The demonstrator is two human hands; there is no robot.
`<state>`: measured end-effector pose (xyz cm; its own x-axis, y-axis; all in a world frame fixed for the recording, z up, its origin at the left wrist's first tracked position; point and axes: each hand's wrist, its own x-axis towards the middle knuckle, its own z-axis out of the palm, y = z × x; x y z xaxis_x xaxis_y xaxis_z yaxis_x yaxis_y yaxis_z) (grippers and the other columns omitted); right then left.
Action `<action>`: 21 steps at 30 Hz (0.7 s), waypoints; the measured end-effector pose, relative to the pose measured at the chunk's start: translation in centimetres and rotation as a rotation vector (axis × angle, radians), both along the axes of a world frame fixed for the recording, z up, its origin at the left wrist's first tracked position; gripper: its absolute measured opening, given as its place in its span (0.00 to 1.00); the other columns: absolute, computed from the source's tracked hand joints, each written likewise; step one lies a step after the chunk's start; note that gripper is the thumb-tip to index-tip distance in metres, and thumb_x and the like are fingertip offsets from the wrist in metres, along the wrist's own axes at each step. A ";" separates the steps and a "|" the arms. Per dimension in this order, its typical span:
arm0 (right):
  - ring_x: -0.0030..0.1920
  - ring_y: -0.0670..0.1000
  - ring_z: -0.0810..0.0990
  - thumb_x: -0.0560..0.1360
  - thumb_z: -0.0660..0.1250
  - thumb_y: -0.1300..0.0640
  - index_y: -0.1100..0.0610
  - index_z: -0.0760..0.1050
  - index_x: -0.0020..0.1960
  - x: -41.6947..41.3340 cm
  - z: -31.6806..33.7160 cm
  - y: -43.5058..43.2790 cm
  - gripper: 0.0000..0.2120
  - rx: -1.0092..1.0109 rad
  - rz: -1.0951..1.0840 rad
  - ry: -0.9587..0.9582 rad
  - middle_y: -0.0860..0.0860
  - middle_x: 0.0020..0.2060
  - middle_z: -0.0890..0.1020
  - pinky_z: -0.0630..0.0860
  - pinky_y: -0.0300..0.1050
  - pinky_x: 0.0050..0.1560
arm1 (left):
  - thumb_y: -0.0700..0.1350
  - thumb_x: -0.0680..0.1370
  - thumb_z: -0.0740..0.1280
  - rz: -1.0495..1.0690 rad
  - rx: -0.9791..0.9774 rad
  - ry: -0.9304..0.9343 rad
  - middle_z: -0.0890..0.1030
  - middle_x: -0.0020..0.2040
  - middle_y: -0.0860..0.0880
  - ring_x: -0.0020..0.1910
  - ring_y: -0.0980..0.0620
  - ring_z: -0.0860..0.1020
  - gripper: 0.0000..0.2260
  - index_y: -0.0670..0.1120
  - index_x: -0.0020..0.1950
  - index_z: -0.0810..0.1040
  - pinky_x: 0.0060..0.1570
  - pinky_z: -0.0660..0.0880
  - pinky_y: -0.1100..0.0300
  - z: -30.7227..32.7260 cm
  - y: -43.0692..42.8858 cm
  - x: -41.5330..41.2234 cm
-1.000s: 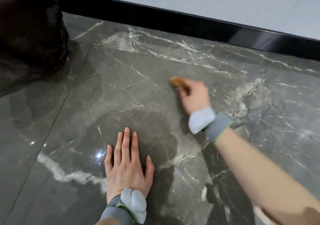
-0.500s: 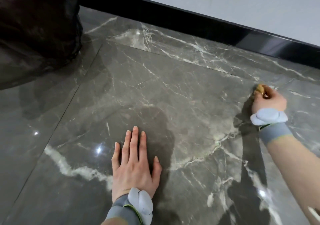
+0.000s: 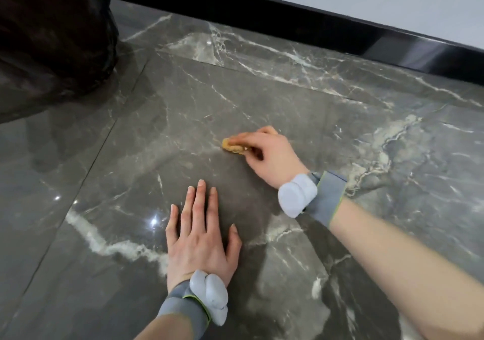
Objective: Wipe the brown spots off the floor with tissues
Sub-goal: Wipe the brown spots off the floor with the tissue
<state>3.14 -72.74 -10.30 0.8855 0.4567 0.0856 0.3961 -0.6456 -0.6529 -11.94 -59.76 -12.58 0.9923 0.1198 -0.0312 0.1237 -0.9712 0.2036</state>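
My right hand (image 3: 269, 156) presses a small wadded tissue (image 3: 231, 146), stained yellow-brown, against the dark grey marble floor (image 3: 275, 99) near the middle of the view. The fingers are closed over the wad, and only its left end shows. My left hand (image 3: 200, 237) lies flat on the floor below it, palm down with the fingers spread, holding nothing. Both wrists carry grey bands with a white device. I make out no distinct brown spots on the glossy tile around the tissue.
A large black plastic bag (image 3: 49, 36) stands on the floor at the top left. A black skirting board (image 3: 314, 25) runs along the white wall at the back. A tile joint (image 3: 86, 161) runs diagonally left of my hands.
My right hand has swept the tissue back leftward from the far right side of the tile to its middle. My left hand has stayed planted flat on the floor.
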 end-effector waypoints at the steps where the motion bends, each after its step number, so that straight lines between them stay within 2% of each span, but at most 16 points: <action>1: 0.45 0.47 0.74 0.67 0.61 0.67 0.55 0.80 0.54 -0.1 0.3 -2.9 0.19 -0.050 -0.118 -0.003 0.51 0.51 0.83 0.63 0.28 0.50 | 0.55 0.73 0.55 0.003 -0.003 -0.003 0.65 0.73 0.44 0.72 0.47 0.60 0.30 0.41 0.71 0.67 0.69 0.54 0.47 0.0 0.0 0.0; 3: 0.51 0.56 0.78 0.70 0.63 0.64 0.52 0.79 0.57 -0.5 1.0 -9.6 0.18 -0.159 -0.436 -0.002 0.53 0.51 0.83 0.67 0.37 0.53 | 0.55 0.73 0.54 0.005 -0.008 -0.010 0.65 0.73 0.44 0.72 0.47 0.60 0.30 0.40 0.71 0.67 0.70 0.53 0.47 0.0 0.0 0.0; 6: 0.51 0.62 0.79 0.73 0.63 0.57 0.53 0.76 0.61 -1.3 2.0 -18.0 0.17 -0.232 -0.979 0.077 0.63 0.48 0.82 0.72 0.48 0.56 | 0.55 0.73 0.54 0.001 -0.007 -0.004 0.64 0.73 0.43 0.72 0.47 0.59 0.30 0.40 0.71 0.67 0.70 0.52 0.48 0.1 -0.1 -0.1; 8: 0.52 0.63 0.78 0.73 0.62 0.55 0.53 0.75 0.61 -1.0 1.8 -20.0 0.17 -0.222 -1.198 0.124 0.65 0.49 0.81 0.71 0.49 0.59 | 0.55 0.74 0.54 -0.007 -0.002 -0.002 0.64 0.73 0.43 0.72 0.47 0.59 0.30 0.40 0.71 0.66 0.70 0.51 0.48 0.1 -0.2 -0.1; 9: 0.53 0.63 0.78 0.74 0.61 0.56 0.53 0.76 0.61 -0.7 1.5 -19.7 0.16 -0.202 -1.215 0.118 0.64 0.50 0.81 0.70 0.48 0.60 | 0.55 0.74 0.53 -0.008 -0.003 -0.002 0.64 0.73 0.43 0.72 0.47 0.59 0.30 0.40 0.71 0.66 0.70 0.50 0.49 0.1 -0.3 -0.1; 12: 0.53 0.60 0.78 0.73 0.61 0.63 0.54 0.77 0.60 0.0 -0.6 -13.8 0.17 -0.159 -0.983 0.016 0.59 0.52 0.82 0.70 0.47 0.59 | 0.55 0.74 0.53 -0.009 0.003 -0.014 0.64 0.73 0.43 0.72 0.47 0.59 0.29 0.40 0.71 0.66 0.71 0.49 0.50 0.1 -0.2 -0.1; 15: 0.51 0.49 0.76 0.68 0.62 0.67 0.58 0.80 0.54 -2.0 -1.8 -4.2 0.17 -0.022 -0.522 -0.150 0.55 0.51 0.83 0.65 0.38 0.55 | 0.55 0.74 0.53 -0.005 0.002 -0.025 0.64 0.73 0.43 0.72 0.47 0.58 0.30 0.40 0.71 0.66 0.71 0.47 0.52 0.0 0.0 -0.1; 18: 0.52 0.47 0.78 0.67 0.61 0.68 0.59 0.80 0.54 -6.3 -1.0 3.0 0.18 0.077 -0.118 -0.071 0.53 0.52 0.83 0.61 0.32 0.53 | 0.55 0.73 0.54 -0.015 -0.025 -0.049 0.66 0.72 0.42 0.71 0.47 0.58 0.30 0.39 0.71 0.66 0.71 0.45 0.53 0.1 -0.2 -0.2; 20: 0.52 0.44 0.76 0.66 0.61 0.70 0.60 0.79 0.54 -8.2 -0.4 3.5 0.19 0.105 -0.026 -0.011 0.54 0.52 0.83 0.59 0.30 0.54 | 0.56 0.74 0.53 -0.004 -0.038 -0.055 0.67 0.71 0.41 0.71 0.47 0.59 0.30 0.39 0.70 0.67 0.70 0.44 0.54 0.1 -0.1 -0.2; 21: 0.50 0.41 0.74 0.66 0.62 0.71 0.60 0.80 0.53 -8.6 -0.1 2.0 0.19 0.118 -0.046 0.002 0.54 0.51 0.83 0.60 0.30 0.54 | 0.56 0.74 0.53 -0.002 -0.033 -0.054 0.66 0.72 0.42 0.72 0.47 0.59 0.30 0.39 0.70 0.66 0.70 0.44 0.54 0.1 -0.2 -0.2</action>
